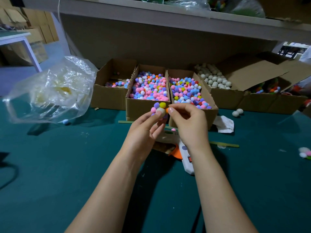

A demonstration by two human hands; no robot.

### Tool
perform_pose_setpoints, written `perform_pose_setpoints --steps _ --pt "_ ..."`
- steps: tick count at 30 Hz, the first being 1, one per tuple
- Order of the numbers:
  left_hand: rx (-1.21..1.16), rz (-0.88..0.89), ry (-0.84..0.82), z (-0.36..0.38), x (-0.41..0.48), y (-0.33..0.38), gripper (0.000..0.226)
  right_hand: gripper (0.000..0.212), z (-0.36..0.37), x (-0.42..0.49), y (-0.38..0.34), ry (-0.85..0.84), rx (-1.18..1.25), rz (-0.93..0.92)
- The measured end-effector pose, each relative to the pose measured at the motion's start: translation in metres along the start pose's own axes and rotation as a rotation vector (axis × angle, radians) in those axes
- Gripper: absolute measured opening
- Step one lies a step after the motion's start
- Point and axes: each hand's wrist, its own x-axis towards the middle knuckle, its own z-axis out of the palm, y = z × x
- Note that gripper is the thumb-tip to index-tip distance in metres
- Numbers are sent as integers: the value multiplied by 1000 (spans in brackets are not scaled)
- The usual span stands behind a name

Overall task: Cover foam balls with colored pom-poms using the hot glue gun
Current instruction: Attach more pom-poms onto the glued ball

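Observation:
My left hand [144, 130] holds a white foam ball [160, 112] up in front of the boxes, fingers curled round it. Purple, yellow and pink pom-poms stick to its upper side. My right hand [188, 121] pinches an orange pom-pom [167, 110] against the ball's right side. The white hot glue gun [186, 155] with an orange stand lies on the green table [67, 165] under my right wrist. Cardboard boxes of mixed pom-poms [149, 88] [186, 91] stand just behind my hands. A box of bare foam balls [213, 78] sits further right.
A crumpled clear plastic bag [52, 91] stands at the left. Two loose foam balls [237, 112] and a white tissue [224, 123] lie right of the boxes. Flat wooden sticks [225, 144] lie on the table. A pom-pom cluster [305, 153] lies at the right edge. A shelf overhangs the back.

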Motion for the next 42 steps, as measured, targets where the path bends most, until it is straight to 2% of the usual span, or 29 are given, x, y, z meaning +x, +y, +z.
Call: perform_pose_setpoints --steps 5,10,15,19,23,26,29,33,36,42 --pt "38 16 7 -1 1 2 36 12 3 -2 0 18 24 29" --pt "115 48 0 -2 0 -1 39 7 5 -3 1 53 28 68" --pt "214 87 -18 -5 -1 -2 27 6 6 -5 5 27 -22 81" --pt "192 56 -27 -6 0 1 17 7 3 -5 3 5 9 95" --pt "110 23 -40 -5 0 4 28 19 -9 -2 0 -83 13 32" --pt "133 4 -27 -6 -2 4 19 33 -13 -3 -2 -190 -54 -45" --pt "172 9 10 -8 -3 7 12 33 -13 -4 -2 -222 -158 -111" --pt "180 19 25 -7 -4 10 21 33 -16 -3 -2 -246 -225 -145" --pt "177 13 33 -6 -4 11 19 33 -16 -3 -1 -269 -250 -161" --pt "168 14 -5 -5 -6 14 39 16 -11 -5 1 -232 -232 -163"
